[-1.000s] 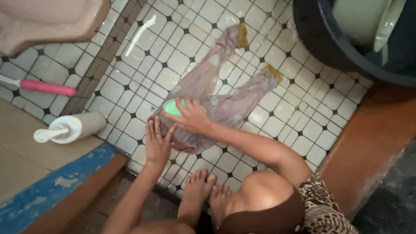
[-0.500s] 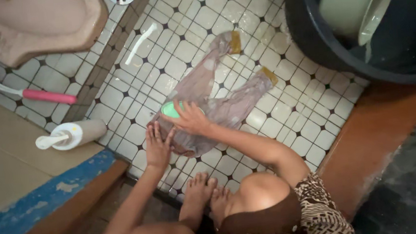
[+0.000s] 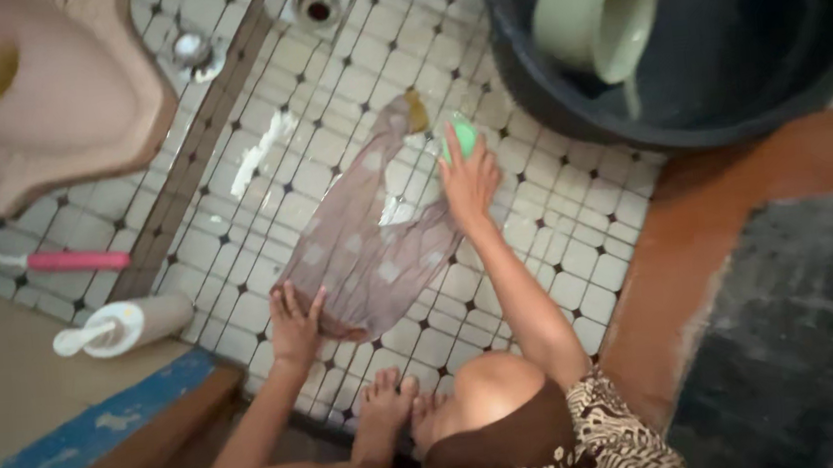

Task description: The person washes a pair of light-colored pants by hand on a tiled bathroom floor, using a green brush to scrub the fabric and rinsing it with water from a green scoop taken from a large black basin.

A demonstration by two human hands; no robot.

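The wet cloth (image 3: 372, 243) lies flat on the tiled floor (image 3: 558, 242), between step and tub (image 3: 685, 90). The left hand (image 3: 294, 325) presses its near edge, fingers spread; the right hand (image 3: 468, 174), arm outstretched, clasps a green brush (image 3: 461, 137) at the far end.

A pinkish ceramic squat toilet (image 3: 32, 92) is sitting at the upper left of a white tiled floor (image 3: 558, 242) with small dark diamonds. A round metal floor drain (image 3: 318, 8) is lying near it. A large dark plastic tub (image 3: 722, 47) is holding a pale green plastic scoop (image 3: 598, 15). A pink-handled brush (image 3: 32, 262) and a white bottle (image 3: 128, 324) are lying at left, beside a blue-painted step edge (image 3: 84, 449).
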